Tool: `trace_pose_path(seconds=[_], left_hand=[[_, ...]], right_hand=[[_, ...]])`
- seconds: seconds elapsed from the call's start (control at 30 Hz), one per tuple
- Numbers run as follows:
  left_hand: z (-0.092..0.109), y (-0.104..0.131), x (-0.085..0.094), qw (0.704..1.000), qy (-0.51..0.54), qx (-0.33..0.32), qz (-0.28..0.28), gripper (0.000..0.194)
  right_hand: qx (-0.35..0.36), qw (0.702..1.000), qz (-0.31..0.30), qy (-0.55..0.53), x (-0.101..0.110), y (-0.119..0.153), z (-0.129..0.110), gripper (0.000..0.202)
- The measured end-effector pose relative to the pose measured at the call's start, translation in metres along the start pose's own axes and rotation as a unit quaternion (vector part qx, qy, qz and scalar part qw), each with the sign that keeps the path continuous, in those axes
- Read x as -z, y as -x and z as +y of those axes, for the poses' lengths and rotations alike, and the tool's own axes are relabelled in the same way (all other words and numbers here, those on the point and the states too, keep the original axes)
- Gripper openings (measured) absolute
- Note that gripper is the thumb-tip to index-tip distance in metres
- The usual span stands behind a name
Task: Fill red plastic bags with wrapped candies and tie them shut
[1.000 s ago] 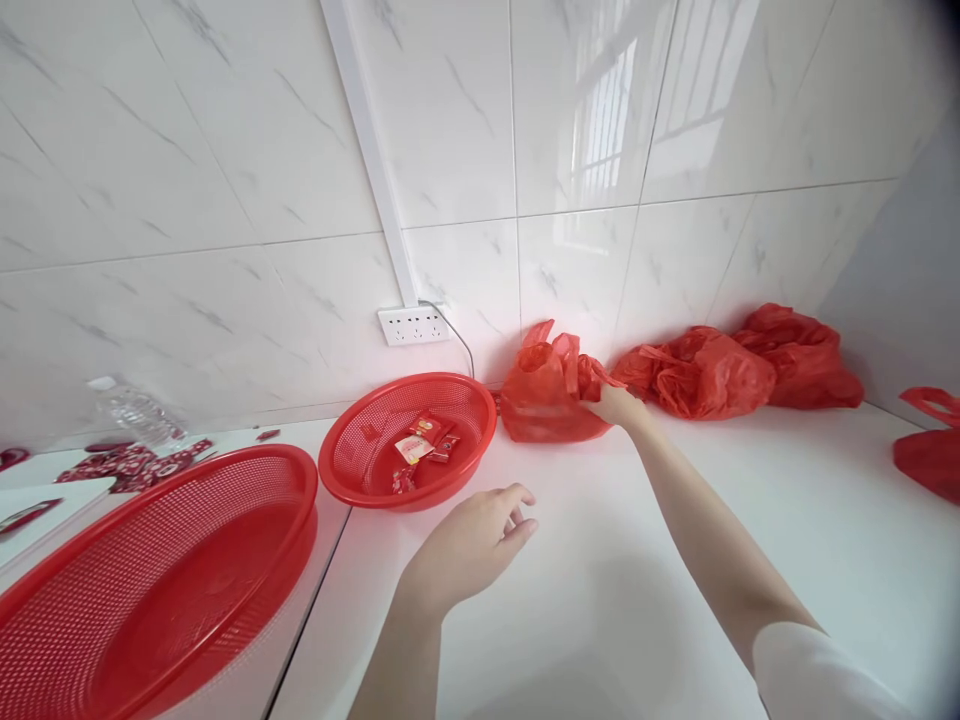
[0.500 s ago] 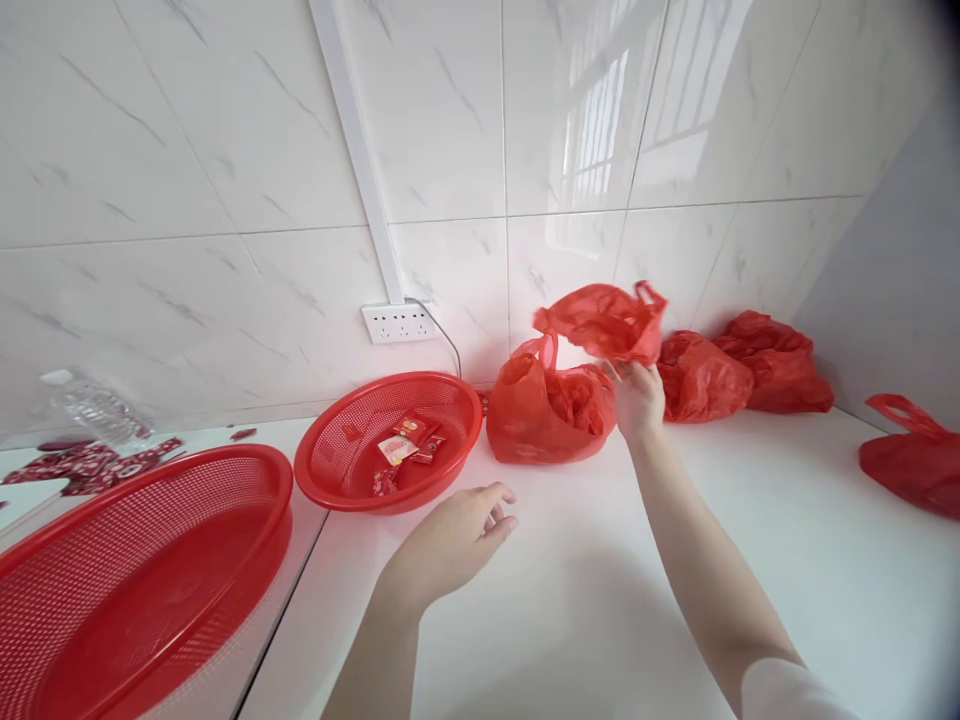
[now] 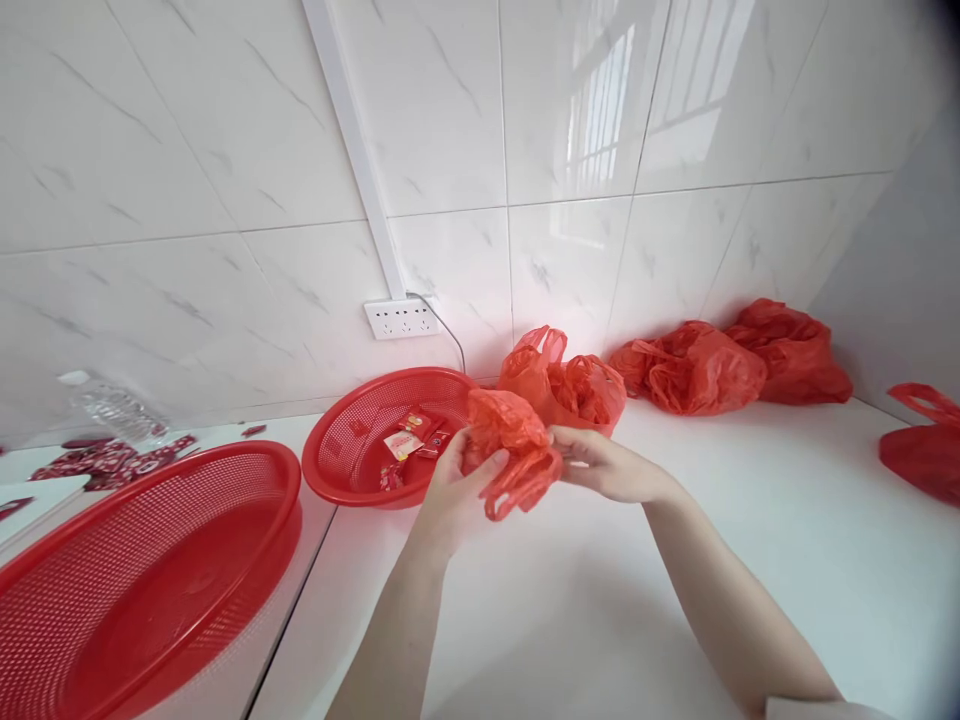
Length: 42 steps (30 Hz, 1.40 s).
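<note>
Between my two hands, above the white tabletop (image 3: 570, 610), is a crumpled red plastic bag (image 3: 514, 450) with its handle loops hanging toward me. My left hand (image 3: 457, 490) grips its left side, thumb on the front. At its right side, the bent fingers of my right hand (image 3: 607, 465) close on the edge; their tips are partly hidden. Just behind stands a larger red bag (image 3: 551, 375) stuffed with crumpled plastic. Left of my hands, a round red basket (image 3: 330, 480) holds several small red packets and a pale one (image 3: 403, 444).
A larger red basket (image 3: 172, 590) stands at the left. Behind it are a clear bottle (image 3: 116, 408) and scattered dark red packets (image 3: 112, 460). More red bags (image 3: 712, 365) sit along the wall, another (image 3: 926, 455) at far right. A power strip (image 3: 403, 318) with a cable is on the wall.
My right hand has brought the red bag from the back right down toward the middle. My left hand has moved up and taken hold of it, and the bag is now more bunched.
</note>
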State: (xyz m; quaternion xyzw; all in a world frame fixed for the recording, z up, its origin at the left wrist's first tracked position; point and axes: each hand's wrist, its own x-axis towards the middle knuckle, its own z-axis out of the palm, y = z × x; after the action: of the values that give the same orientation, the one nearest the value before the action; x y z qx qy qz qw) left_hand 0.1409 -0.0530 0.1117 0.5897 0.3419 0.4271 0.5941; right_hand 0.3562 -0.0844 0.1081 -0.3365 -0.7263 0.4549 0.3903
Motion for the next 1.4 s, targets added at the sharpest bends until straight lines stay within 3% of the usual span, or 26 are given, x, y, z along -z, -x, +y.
trace_pose_path(seconds=[0.13,0.23,0.37,0.47,0.6,0.63,0.7,0.77,0.8,0.93,1.0,1.1,1.27,1.33,1.4], left_hand=[[0.0,0.002,-0.001,0.976,-0.188,-0.058,0.092,0.04],[0.002,0.006,-0.003,0.95,-0.289,-0.073,0.094,0.033],[0.005,0.006,0.007,0.96,-0.264,-0.037,0.085,0.039],[0.007,0.003,0.023,0.969,-0.232,-0.012,0.082,0.039],[0.013,0.001,0.041,0.974,-0.225,0.02,0.007,0.034],[0.014,0.001,0.043,0.973,-0.231,0.011,0.018,0.032],[0.015,0.003,0.041,0.962,-0.253,-0.033,0.099,0.029],[0.013,0.005,0.031,0.95,-0.263,-0.065,0.156,0.032],[0.012,0.005,0.023,0.953,-0.258,-0.061,0.15,0.034],[-0.003,0.004,-0.006,0.981,-0.191,-0.021,0.007,0.046],[-0.011,0.0,-0.01,0.989,-0.146,-0.017,-0.02,0.036],[-0.014,-0.005,0.001,0.995,-0.087,0.041,-0.025,0.023],[-0.002,-0.005,0.021,0.989,-0.131,0.065,0.025,0.033],[-0.001,-0.004,0.019,0.986,-0.154,0.06,0.031,0.033],[-0.002,-0.001,0.012,0.98,-0.195,0.042,0.027,0.032]], right_hand=[[-0.046,0.996,-0.042,0.057,-0.007,-0.001,-0.004,0.058],[-0.049,0.995,0.063,0.058,-0.011,-0.004,-0.001,0.03],[-0.067,0.974,0.206,0.066,-0.001,-0.005,0.002,0.039],[-0.05,0.96,0.275,-0.011,0.012,-0.001,0.001,0.037],[-0.017,0.916,0.363,-0.169,0.023,0.001,0.003,0.026],[-0.015,0.91,0.368,-0.192,0.024,0.001,0.003,0.023],[-0.026,0.911,0.358,-0.201,0.023,0.001,0.003,0.023],[-0.042,0.922,0.334,-0.193,0.017,0.0,0.002,0.025],[-0.047,0.927,0.318,-0.194,0.012,-0.001,0.001,0.025],[-0.067,0.937,0.227,-0.257,-0.008,-0.006,-0.003,0.026],[-0.076,0.936,0.212,-0.27,-0.009,-0.007,-0.001,0.028],[-0.055,0.938,0.275,-0.202,0.008,-0.006,0.01,0.034],[-0.069,0.941,0.332,0.014,0.046,0.006,0.019,0.032],[-0.045,0.907,0.4,0.122,0.045,0.013,0.009,0.024],[0.026,0.873,0.45,0.186,0.031,0.02,-0.007,0.015]])
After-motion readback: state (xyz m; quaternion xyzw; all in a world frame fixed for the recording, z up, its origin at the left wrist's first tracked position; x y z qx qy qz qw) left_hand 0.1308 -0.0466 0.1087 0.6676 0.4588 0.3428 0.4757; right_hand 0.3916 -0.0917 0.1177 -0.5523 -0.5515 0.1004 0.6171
